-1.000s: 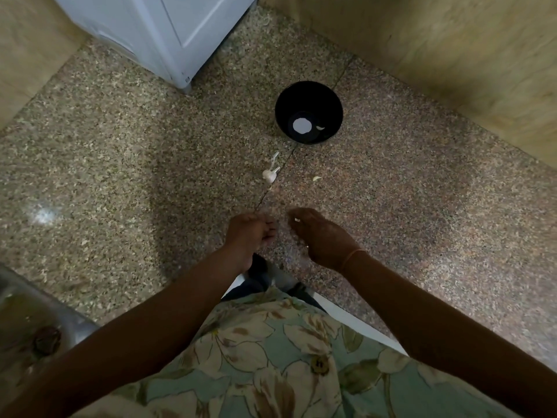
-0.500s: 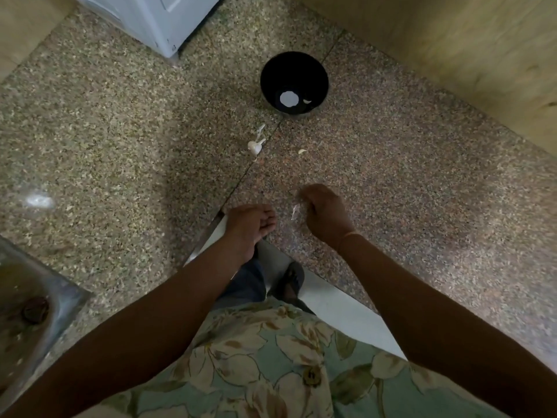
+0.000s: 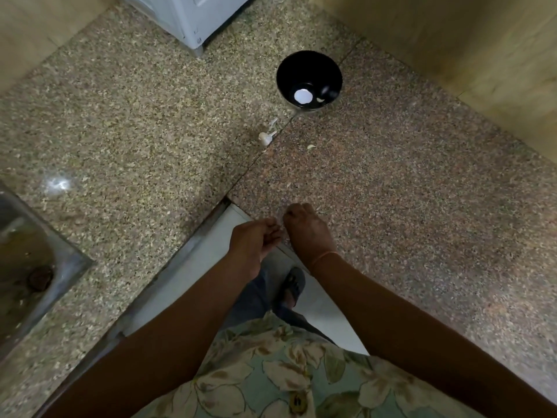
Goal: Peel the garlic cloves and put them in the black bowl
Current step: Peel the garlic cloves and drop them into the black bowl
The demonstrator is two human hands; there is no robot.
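Observation:
The black bowl (image 3: pixel 309 74) stands on the speckled stone counter (image 3: pixel 391 206) at the far middle, with a pale clove (image 3: pixel 320 100) and a round white spot inside. A part garlic bulb (image 3: pixel 264 137) lies just in front and left of the bowl. A small loose clove (image 3: pixel 311 146) lies to its right. My left hand (image 3: pixel 253 242) and my right hand (image 3: pixel 304 227) meet fingertip to fingertip over the counter's near corner, well short of the bowl. Both pinch a small garlic clove that the fingers almost hide.
A steel sink (image 3: pixel 27 267) is set into the counter at the left. A white appliance (image 3: pixel 193 19) stands at the back, and a tan wall (image 3: pixel 452 40) borders the right. Bits of skin (image 3: pixel 273 122) lie near the bulb. Below the counter corner a sandalled foot (image 3: pixel 291 288) shows.
Both hands have drawn back toward me to the counter's corner and come together again. The pale strip of skin seen at my right fingertips half a second ago is gone from sight.

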